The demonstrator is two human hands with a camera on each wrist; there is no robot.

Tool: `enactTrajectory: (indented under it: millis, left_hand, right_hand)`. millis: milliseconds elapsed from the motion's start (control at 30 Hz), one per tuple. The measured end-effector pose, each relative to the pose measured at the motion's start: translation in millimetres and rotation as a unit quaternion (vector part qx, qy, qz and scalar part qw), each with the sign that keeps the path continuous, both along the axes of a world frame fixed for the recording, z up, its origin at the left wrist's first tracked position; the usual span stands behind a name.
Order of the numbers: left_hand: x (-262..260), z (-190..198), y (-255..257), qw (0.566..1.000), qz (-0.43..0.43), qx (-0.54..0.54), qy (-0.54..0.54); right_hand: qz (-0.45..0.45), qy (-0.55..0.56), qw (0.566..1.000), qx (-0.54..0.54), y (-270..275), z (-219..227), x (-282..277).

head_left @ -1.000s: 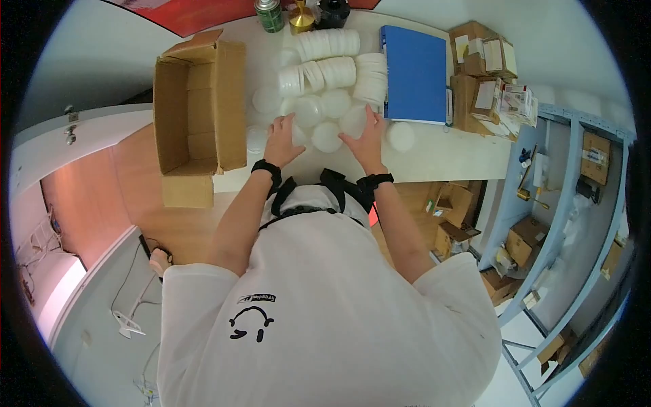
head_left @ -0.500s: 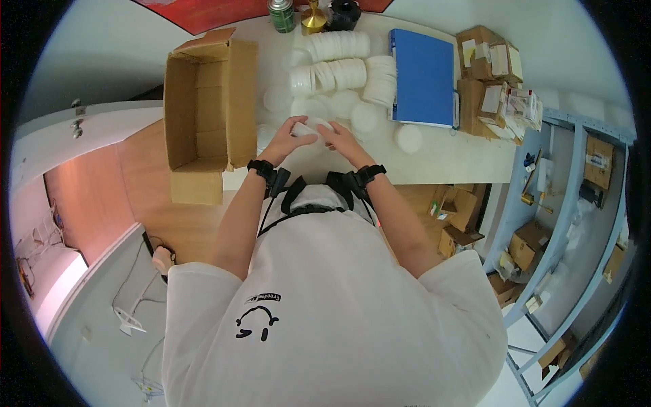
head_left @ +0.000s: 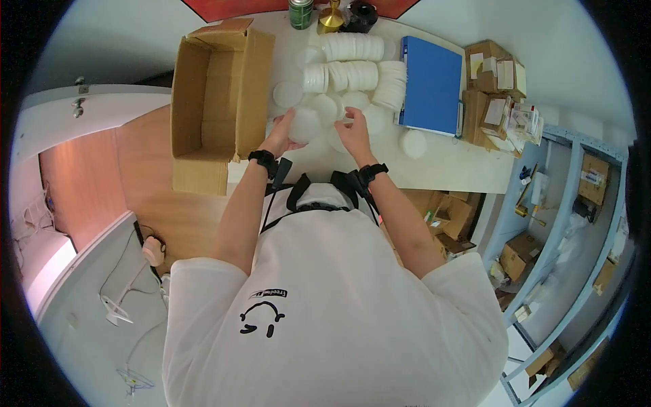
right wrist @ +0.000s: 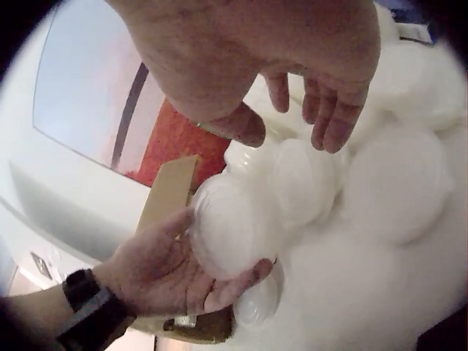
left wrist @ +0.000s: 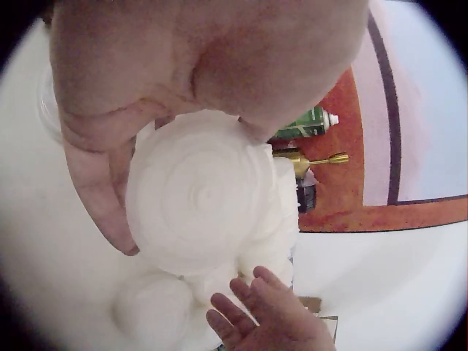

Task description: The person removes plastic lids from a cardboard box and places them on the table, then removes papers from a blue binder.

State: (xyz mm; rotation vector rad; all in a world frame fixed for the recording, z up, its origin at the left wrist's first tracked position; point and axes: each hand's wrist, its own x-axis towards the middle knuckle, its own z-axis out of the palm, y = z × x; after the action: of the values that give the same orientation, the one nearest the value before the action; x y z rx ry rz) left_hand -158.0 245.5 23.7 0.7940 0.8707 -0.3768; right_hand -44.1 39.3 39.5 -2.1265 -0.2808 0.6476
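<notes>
In the head view my left hand (head_left: pixel 277 138) holds a round, translucent white plastic lid (head_left: pixel 305 125) near the table's front edge. The left wrist view shows rings moulded into the face of this lid (left wrist: pixel 201 194), with thumb and fingers round its rim. My right hand (head_left: pixel 354 136) is apart from it to the right, fingers loosely bent and nothing in them. Under and beyond the hands lie loose round lids, one at the right (head_left: pixel 413 144). Behind them, similar lids stand on edge in rows (head_left: pixel 352 76).
A tall open cardboard box (head_left: pixel 261 102) stands left of the lids. To the right are a blue binder (head_left: pixel 430 85) and small cartons (head_left: pixel 485 64). Along the back stand a green can (head_left: pixel 300 13), a gold-coloured object (head_left: pixel 330 19) and a black object (head_left: pixel 359 17).
First both hands were apart among the loose lids; then they met round a white lid close to the body. Now the left hand alone holds a lid, and the right has moved off rightward.
</notes>
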Motion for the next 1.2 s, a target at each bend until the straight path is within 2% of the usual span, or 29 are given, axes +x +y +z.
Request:
enactTrajectory:
  millis: [33, 100, 133, 200, 333, 400, 533, 600, 633, 700, 733, 800, 833, 900, 933, 1000, 1033, 1100, 1133, 1200]
  left_hand:
    - [1.2, 0.2, -1.6, 1.0, 0.002, -0.002, -0.001]
    - [5.7, 2.6, -4.4, 1.0, 0.016, -0.001, 0.006]
    - [6.1, 0.5, -3.8, 1.0, 0.015, -0.001, 0.005]
    - [5.8, -2.4, -0.3, 0.998, -0.001, -0.049, -0.038]
    - [5.4, 25.9, -4.3, 0.999, 0.033, 0.034, 0.022]
    - [7.2, 27.8, 0.4, 0.994, 0.021, 0.089, 0.06]
    - [20.2, 51.5, -4.4, 0.987, 0.045, 0.133, 0.077]
    - [22.1, 56.1, -4.2, 0.984, 0.052, 0.16, 0.059]
    - [21.3, 49.0, -3.4, 0.984, 0.051, 0.161, 0.06]
    - [20.4, 28.4, -0.3, 0.949, -0.029, 0.313, 0.003]
    - [21.7, 32.8, 1.2, 0.949, -0.03, 0.313, 0.004]
    - [26.5, 40.9, 4.9, 0.882, -0.139, 0.451, -0.009]
    - [29.0, 40.1, 6.0, 0.881, -0.139, 0.452, -0.009]
    - [34.3, 38.2, 7.6, 0.826, -0.178, 0.531, -0.066]
    - [37.7, 38.0, 9.0, 0.826, -0.178, 0.531, -0.065]
    - [47.7, 38.8, 12.2, 0.828, -0.123, 0.52, -0.171]
    - [53.0, 37.8, 12.9, 0.831, -0.122, 0.516, -0.169]
    - [65.9, 36.1, 16.8, 0.892, -0.059, 0.393, -0.216]
    - [70.1, 38.8, 22.0, 0.893, -0.059, 0.391, -0.215]
    - [75.1, 44.5, 36.5, 0.922, -0.124, 0.341, -0.137]
  right_hand:
    - [0.002, -0.001, 1.0, -0.002, 1.4, 4.8, -3.7]
    - [0.114, 0.074, 0.987, 0.081, 10.9, 17.5, -16.1]
    - [0.113, 0.073, 0.988, 0.08, 14.8, 18.2, -23.7]
    - [0.167, -0.081, 0.98, 0.073, 23.9, 19.7, -35.0]
    - [0.157, -0.018, 0.987, 0.034, 35.5, 9.3, -35.4]
    - [0.128, -0.087, 0.988, 0.022, 43.2, 5.4, -26.9]
    - [0.09, -0.129, 0.987, 0.022, 65.6, 23.6, 9.1]
    - [0.151, -0.344, 0.923, -0.083, 77.2, 34.5, 30.8]
    - [0.151, -0.342, 0.924, -0.083, 83.1, 39.2, 39.9]
    - [0.229, -0.41, 0.876, -0.111, 94.2, 44.0, 57.1]
    - [0.229, -0.409, 0.877, -0.11, 97.6, 38.3, 63.0]
    - [0.278, -0.422, 0.853, -0.133, 103.0, 27.0, 72.0]
    - [0.278, -0.422, 0.853, -0.132, 103.6, 23.5, 74.8]
    - [0.307, -0.409, 0.846, -0.151, 102.1, 16.8, 80.5]
    - [0.308, -0.408, 0.846, -0.15, 100.5, 21.0, 81.6]
    - [0.318, -0.382, 0.863, -0.096, 93.9, 38.3, 79.6]
    - [0.321, -0.378, 0.863, -0.098, 89.0, 42.3, 76.6]
    - [0.343, -0.358, 0.868, -0.024, 80.8, 50.7, 70.8]
    - [0.344, -0.355, 0.869, -0.025, 77.1, 55.6, 66.8]
    - [0.327, -0.316, 0.891, -0.002, 70.9, 62.7, 61.8]
